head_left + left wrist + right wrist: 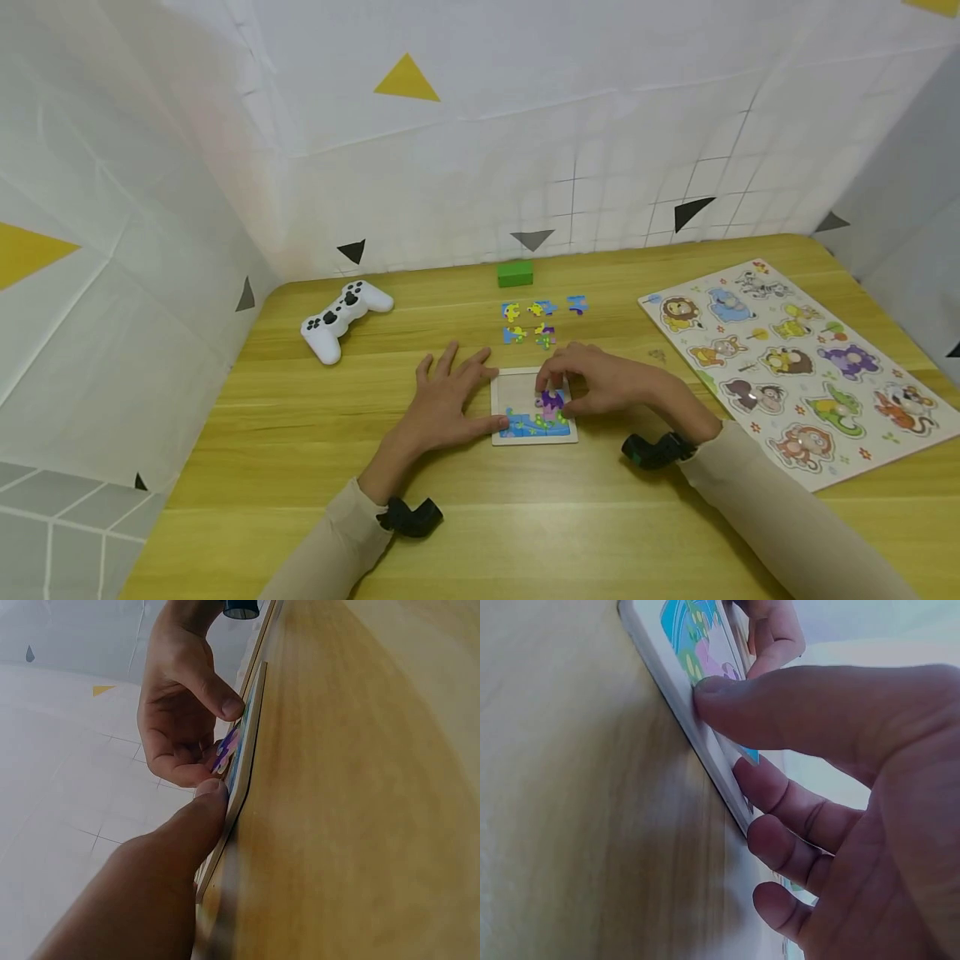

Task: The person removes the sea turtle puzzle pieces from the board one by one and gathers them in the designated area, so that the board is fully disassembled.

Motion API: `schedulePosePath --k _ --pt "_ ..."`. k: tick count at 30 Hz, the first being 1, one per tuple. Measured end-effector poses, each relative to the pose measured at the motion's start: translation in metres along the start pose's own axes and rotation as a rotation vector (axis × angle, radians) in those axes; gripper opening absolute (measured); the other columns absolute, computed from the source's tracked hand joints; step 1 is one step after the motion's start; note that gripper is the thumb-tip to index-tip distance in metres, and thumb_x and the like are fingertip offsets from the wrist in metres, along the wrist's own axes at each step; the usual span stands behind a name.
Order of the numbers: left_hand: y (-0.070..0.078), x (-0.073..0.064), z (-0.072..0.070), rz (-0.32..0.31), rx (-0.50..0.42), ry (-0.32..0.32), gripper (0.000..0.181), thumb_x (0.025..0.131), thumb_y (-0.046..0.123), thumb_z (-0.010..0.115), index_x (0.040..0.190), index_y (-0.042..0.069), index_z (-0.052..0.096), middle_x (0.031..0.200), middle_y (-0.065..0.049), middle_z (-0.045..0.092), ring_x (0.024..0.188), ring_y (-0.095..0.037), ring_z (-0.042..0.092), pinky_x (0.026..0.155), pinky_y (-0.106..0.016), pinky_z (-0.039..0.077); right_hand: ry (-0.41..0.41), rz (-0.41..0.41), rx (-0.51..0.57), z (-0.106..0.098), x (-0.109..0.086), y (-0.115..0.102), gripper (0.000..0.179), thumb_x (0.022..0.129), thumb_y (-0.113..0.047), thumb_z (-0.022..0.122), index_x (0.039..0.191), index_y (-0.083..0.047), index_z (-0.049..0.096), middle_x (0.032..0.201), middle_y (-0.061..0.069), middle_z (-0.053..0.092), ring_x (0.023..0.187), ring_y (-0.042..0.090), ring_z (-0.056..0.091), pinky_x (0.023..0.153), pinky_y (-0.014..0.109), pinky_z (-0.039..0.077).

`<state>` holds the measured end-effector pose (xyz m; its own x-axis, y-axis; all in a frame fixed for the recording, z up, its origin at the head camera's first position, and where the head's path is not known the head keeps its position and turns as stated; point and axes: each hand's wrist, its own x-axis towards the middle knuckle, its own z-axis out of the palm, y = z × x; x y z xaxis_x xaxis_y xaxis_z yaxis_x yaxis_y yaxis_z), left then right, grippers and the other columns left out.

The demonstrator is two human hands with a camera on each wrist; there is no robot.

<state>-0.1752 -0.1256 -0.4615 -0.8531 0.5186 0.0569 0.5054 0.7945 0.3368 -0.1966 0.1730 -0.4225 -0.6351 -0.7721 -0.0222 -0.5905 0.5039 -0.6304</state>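
A small wooden puzzle tray [534,442] lies on the table, with joined blue pieces [523,426] along its lower side. Fingers of the left hand [438,408] are spread on the table to its left, and the thumb rests on the tray's left edge. Over the tray's right part, the right hand [607,382] pinches a purple and pink puzzle piece [552,401] between thumb and fingers. That piece [226,750] looks tilted in the left wrist view. From the right wrist, the thumb lies over the tray's rim; the fingers partly hide the piece.
Several loose puzzle pieces [512,312] lie just beyond the tray, with a green block [515,274] behind them. A white game controller [345,317] sits at the back left. On the right is a large animal puzzle board [813,375]. White cloth walls [480,183] border the table.
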Motion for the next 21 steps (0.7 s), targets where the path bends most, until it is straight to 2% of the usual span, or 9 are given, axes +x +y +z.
schedulePosePath --k 9,21 --pt "0.0000 0.0001 0.0005 0.002 -0.006 0.004 0.075 0.084 0.079 0.058 0.143 0.034 0.052 0.168 0.010 0.029 0.160 -0.037 0.008 0.120 -0.068 0.004 -0.007 -0.003 0.032 0.0002 -0.0005 -0.0029 0.036 0.083 -0.011 0.082 0.115 -0.021 0.070 0.101 -0.005 0.064 0.096 0.018 0.052 0.087 0.036 0.041" --pt "-0.0010 0.0006 0.0009 -0.003 -0.008 -0.013 0.076 0.084 0.080 0.057 0.145 0.035 0.051 0.169 0.011 0.027 0.160 -0.037 0.006 0.120 -0.068 0.003 -0.020 0.009 0.014 -0.0003 -0.0005 -0.0023 0.036 0.085 -0.014 0.081 0.119 -0.019 0.072 0.105 -0.004 0.066 0.096 0.015 0.055 0.088 0.033 0.047"
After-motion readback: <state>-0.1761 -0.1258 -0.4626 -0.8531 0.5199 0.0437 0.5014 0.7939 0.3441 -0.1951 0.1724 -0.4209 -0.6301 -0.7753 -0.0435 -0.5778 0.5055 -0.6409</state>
